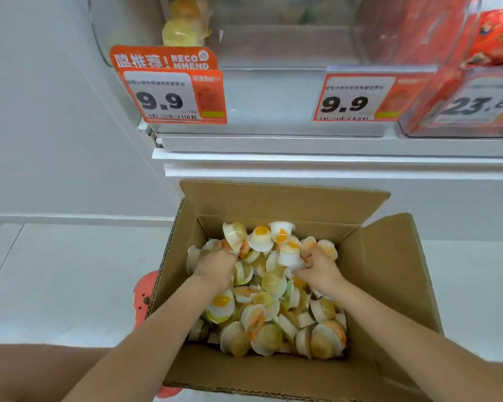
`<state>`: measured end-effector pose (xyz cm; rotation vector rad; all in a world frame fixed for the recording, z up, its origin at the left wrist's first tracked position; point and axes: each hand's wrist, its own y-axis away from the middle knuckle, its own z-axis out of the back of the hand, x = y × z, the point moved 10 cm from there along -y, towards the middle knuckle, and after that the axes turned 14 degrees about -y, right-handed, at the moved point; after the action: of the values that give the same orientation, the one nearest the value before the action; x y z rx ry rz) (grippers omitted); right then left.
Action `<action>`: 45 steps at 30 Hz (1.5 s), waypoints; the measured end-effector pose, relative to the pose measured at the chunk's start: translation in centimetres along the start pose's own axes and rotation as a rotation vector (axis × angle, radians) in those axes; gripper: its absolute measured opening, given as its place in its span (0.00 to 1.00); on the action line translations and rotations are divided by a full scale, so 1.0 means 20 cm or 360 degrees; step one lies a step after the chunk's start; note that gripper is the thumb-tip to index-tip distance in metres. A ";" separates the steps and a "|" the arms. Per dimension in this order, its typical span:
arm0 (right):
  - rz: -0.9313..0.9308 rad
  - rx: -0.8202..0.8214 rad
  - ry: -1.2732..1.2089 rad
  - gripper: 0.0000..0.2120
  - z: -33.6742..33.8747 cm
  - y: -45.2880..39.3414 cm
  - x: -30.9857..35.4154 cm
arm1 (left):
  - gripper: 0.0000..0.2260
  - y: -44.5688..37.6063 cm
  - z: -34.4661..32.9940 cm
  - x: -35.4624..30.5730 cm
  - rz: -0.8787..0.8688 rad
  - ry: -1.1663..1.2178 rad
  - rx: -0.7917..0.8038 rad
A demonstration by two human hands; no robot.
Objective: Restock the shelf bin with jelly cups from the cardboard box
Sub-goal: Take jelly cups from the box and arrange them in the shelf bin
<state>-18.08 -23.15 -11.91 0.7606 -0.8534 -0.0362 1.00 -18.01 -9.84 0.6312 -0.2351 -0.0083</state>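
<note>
Both hands' fingers curled round jelly cups (262,300) (left hand (215,265); right hand (320,269)) inside cardboard box (389,285)

**A shop aisle, mid-restock**

This is a retail shop, and the shelving says so. A white shelf (302,146) carries clear plastic bins (273,39) of loose snacks, one with yellow jelly cups (183,27) in it. Orange price tags (172,97) clipped along the shelf edge read 9.9, 9.9 and 23.8, each with a barcode; a topper over the left one (163,58) reads "RECOMMEND" beside Chinese characters. Red snack packets (497,33) fill a bin on the right. Below, an open cardboard box (389,285) of bulk stock sits on a pale tiled floor (55,271).
</note>
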 end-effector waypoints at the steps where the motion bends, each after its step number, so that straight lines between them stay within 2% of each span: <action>1: -0.0035 -0.0003 -0.0007 0.22 -0.02 -0.03 -0.03 | 0.19 -0.02 -0.03 0.00 -0.0024 -0.0003 0.0015; 6: -0.0202 0.0012 -0.0182 0.28 -0.04 -0.09 -0.18 | 0.32 -0.08 -0.17 -0.03 -0.0049 -0.0124 0.0101; 10: -0.0234 0.0009 -0.0148 0.25 -0.02 -0.09 -0.26 | 0.26 -0.08 -0.16 -0.04 0.0015 0.0006 0.0073; 12: -0.0269 0.0091 -0.0149 0.26 -0.05 -0.08 -0.29 | 0.25 -0.07 -0.15 -0.04 0.0012 0.0204 0.0082; 14: -0.0392 0.0172 -0.0288 0.30 -0.09 -0.07 -0.35 | 0.22 -0.05 -0.12 -0.01 0.0103 0.0708 0.0073; 16: -0.0538 0.0224 -0.0432 0.34 -0.15 -0.05 -0.40 | 0.17 -0.01 -0.09 0.02 0.0323 0.1538 0.0200; 19: -0.0590 0.0273 -0.0461 0.33 -0.23 -0.01 -0.43 | 0.09 0.09 -0.12 -0.10 0.0604 0.2991 0.0831; 20: -0.0559 0.0251 -0.0459 0.31 -0.23 -0.01 -0.42 | 0.08 0.12 -0.11 -0.14 0.0618 0.3286 0.0994; 21: -0.0548 0.0232 -0.0429 0.30 -0.23 0.00 -0.41 | 0.09 0.14 -0.10 -0.16 0.0590 0.3408 0.1082; 23: -0.0545 0.0278 -0.0417 0.31 -0.21 0.02 -0.38 | 0.09 0.17 -0.10 -0.14 0.0542 0.3407 0.1124; 26: -0.0540 0.0616 -0.0420 0.34 -0.21 0.12 -0.25 | 0.09 0.23 -0.02 -0.10 0.0521 0.3400 0.1059; 29: -0.0482 0.0846 -0.0826 0.28 -0.13 0.23 0.02 | 0.12 0.28 0.15 -0.04 0.0433 0.3435 0.0967; 31: -0.0326 0.0943 -0.1069 0.24 -0.01 0.32 0.29 | 0.12 0.33 0.30 0.01 0.0321 0.3405 0.0884; 34: 0.0080 0.0928 -0.0925 0.22 0.22 0.52 0.71 | 0.08 0.44 0.61 0.10 0.0055 0.3229 0.0684; 38: 0.0692 0.0780 -0.0851 0.34 0.51 0.78 1.09 | 0.13 0.66 0.92 0.16 -0.0096 0.3280 0.0534; 41: 0.0867 0.0907 -0.1191 0.41 0.57 0.91 1.17 | 0.13 0.79 1.04 0.14 -0.0159 0.3605 0.0507; 45: 0.1099 0.0873 -0.1153 0.37 0.59 0.98 1.29 | 0.15 0.82 1.10 0.08 -0.0211 0.3659 0.0528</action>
<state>-14.05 -23.85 22.25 0.9351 -1.8292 0.5895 -3.33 -17.75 17.19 0.6366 2.0539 0.6090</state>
